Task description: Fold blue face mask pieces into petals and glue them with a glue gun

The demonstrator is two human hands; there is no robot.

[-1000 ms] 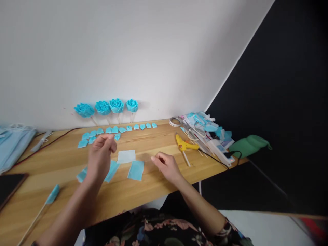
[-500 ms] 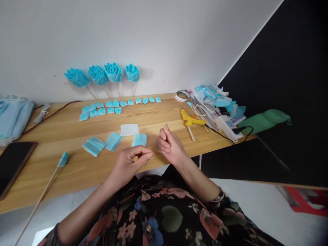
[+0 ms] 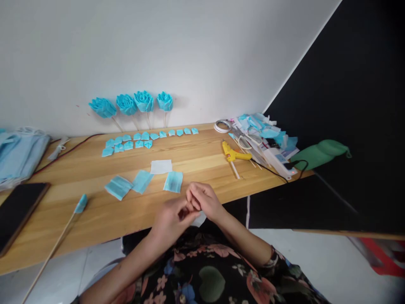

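My left hand [image 3: 172, 217] and my right hand [image 3: 205, 200] meet over the table's front edge. The left thumb and forefinger are pinched, touching the curled fingers of the right. What they hold, if anything, is hidden; a pale patch shows just under them, and I cannot tell whether it is cloth. Closest on the table lies a blue mask-fabric piece [image 3: 173, 182], with a white piece [image 3: 161, 166] behind it and two more blue pieces [image 3: 118, 187] to the left. A wooden stick with a blue wrapped tip [image 3: 81, 204] juts over the edge at far left.
Blue fabric roses [image 3: 144, 101] on sticks lean on the wall behind rows of folded petals [image 3: 128, 145]. A yellow glue gun [image 3: 232, 153], tape roll [image 3: 222, 126], scissors [image 3: 249, 142] and power strip [image 3: 280, 160] lie right. A phone [image 3: 22, 213] and masks [image 3: 23, 152] lie left.
My hands have come together and lower, toward my lap; before, they were slightly apart. The whole view has shifted a little, so the table things appear lower.
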